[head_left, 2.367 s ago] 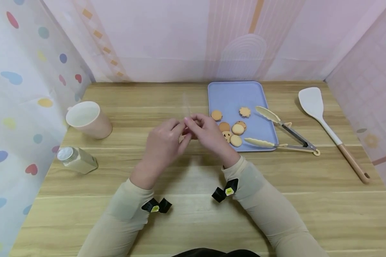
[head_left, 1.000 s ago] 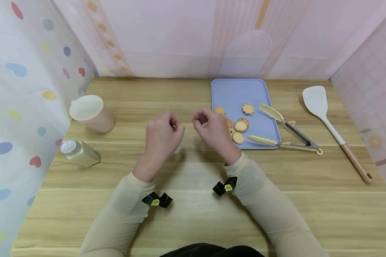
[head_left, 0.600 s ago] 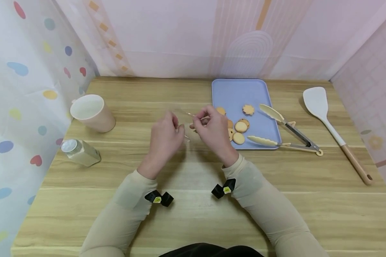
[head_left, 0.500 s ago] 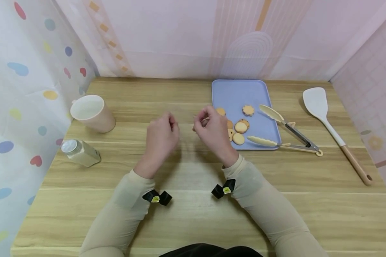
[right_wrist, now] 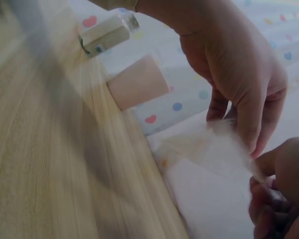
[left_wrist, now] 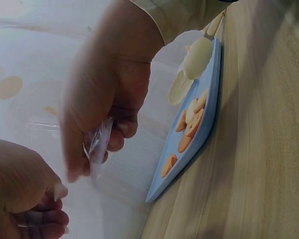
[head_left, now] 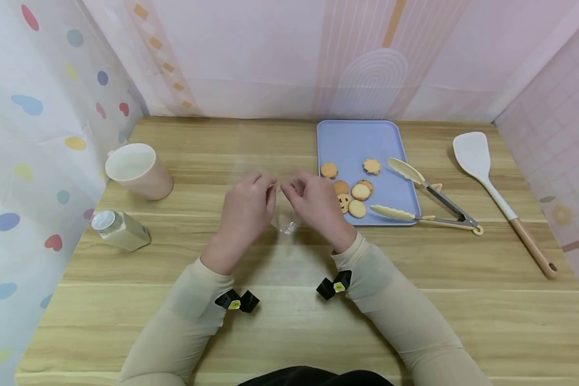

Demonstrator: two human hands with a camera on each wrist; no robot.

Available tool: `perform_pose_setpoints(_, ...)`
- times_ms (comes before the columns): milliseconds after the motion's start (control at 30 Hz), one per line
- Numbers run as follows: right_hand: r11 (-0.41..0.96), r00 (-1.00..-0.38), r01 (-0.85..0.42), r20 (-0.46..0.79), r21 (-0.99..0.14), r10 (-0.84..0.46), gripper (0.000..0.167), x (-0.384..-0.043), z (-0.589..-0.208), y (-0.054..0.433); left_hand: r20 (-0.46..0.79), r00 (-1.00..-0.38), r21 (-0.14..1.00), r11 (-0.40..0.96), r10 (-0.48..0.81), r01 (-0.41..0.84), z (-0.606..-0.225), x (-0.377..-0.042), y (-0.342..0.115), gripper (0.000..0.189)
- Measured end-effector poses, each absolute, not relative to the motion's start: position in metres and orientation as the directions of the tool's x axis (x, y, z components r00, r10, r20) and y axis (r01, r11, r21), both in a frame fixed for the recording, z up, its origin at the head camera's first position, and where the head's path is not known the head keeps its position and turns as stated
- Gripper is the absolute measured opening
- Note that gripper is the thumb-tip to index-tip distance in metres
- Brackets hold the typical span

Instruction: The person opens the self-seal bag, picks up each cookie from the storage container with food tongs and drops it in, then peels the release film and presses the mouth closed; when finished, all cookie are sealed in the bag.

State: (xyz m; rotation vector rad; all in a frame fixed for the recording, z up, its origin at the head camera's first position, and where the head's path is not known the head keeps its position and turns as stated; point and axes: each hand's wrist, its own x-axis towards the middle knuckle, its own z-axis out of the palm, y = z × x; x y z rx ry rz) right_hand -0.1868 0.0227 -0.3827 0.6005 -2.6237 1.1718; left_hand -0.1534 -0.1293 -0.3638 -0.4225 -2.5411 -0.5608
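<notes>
A thin clear plastic bag (head_left: pixel 288 225) stretches between both hands over the table, its crinkled edge showing below them. My left hand (head_left: pixel 247 209) pinches one side of the film with thumb and fingers. Close beside it, my right hand (head_left: pixel 319 206) has its fingers curled on the other side. In the left wrist view, crumpled clear plastic (left_wrist: pixel 98 142) pokes out from the right hand's fingers. The right wrist view shows the transparent sheet (right_wrist: pixel 204 159) hanging from both sets of fingertips.
Right of the hands lies a blue tray (head_left: pixel 357 139) with several cookies (head_left: pixel 357 209). Tongs (head_left: pixel 446 206) rest across its edge, with a white spatula (head_left: pixel 484 177) farther right. At left stand a pink mug (head_left: pixel 147 174) and, lying tilted, a square jar (head_left: pixel 125 233).
From hands close together 2.4 s ago, they separated, and now stand close again with the film between them. The right hand has shifted slightly toward me, uncovering more cookies.
</notes>
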Motion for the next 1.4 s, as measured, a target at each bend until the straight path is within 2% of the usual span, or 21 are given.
perform_pose_setpoints(100, 0.643, -0.900, -0.430, 0.359, -0.634, -0.248, 0.027, -0.187, -0.383, 0.023, 0.552, -0.813, 0.303, 0.864, 0.185, 0.403, -0.364, -0.153, -0.128, 0.007)
perform_pose_setpoints(367, 0.752, -0.935, -0.326, 0.312, -0.573, -0.168, 0.020, -0.189, -0.383, 0.027, 0.682, -0.719, 0.269, 0.869, 0.133, 0.415, -0.362, -0.152, -0.126, 0.008)
perform_pose_setpoints(533, 0.752, -0.936, -0.320, 0.315, -0.576, -0.157, 0.021, -0.192, -0.384, 0.028, 0.748, -0.661, 0.271, 0.878, 0.066, 0.395, -0.360, -0.151, -0.125, 0.009)
perform_pose_setpoints(700, 0.726, -0.945, -0.311, 0.282, -0.614, -0.167, 0.022, -0.194, -0.385, 0.029, 0.767, -0.642, 0.320, 0.856, 0.018, 0.406, -0.358, -0.151, -0.124, 0.009)
perform_pose_setpoints(800, 0.711, -0.955, -0.292, 0.241, -0.640, -0.175, 0.020, -0.194, -0.386, 0.030, 0.760, -0.650, 0.361, 0.835, -0.006, 0.415, -0.357, -0.151, -0.124, 0.009)
perform_pose_setpoints(900, 0.692, -0.961, -0.278, 0.198, -0.667, -0.195, 0.021, -0.195, -0.387, 0.030, 0.729, -0.684, 0.387, 0.832, -0.013, 0.397, -0.358, -0.153, -0.125, 0.009)
perform_pose_setpoints(1067, 0.652, -0.957, -0.281, 0.156, -0.704, -0.244, 0.045, -0.193, -0.385, 0.029, 0.625, -0.781, 0.395, 0.864, -0.004, 0.311, -0.364, -0.158, -0.132, 0.008)
perform_pose_setpoints(1200, 0.629, -0.911, -0.412, 0.309, -0.659, -0.273, 0.060, -0.188, -0.380, 0.029, 0.555, -0.831, 0.364, 0.892, 0.024, 0.268, -0.366, -0.161, -0.137, 0.009)
perform_pose_setpoints(1300, 0.631, -0.826, -0.551, 0.468, -0.546, -0.316, 0.066, -0.187, -0.376, 0.029, 0.532, -0.842, 0.303, 0.908, 0.090, 0.288, -0.367, -0.161, -0.139, 0.008)
perform_pose_setpoints(1400, 0.624, -0.754, -0.632, 0.548, -0.460, -0.361, 0.070, -0.187, -0.376, 0.029, 0.515, -0.839, 0.242, 0.910, 0.173, 0.336, -0.367, -0.159, -0.139, 0.006)
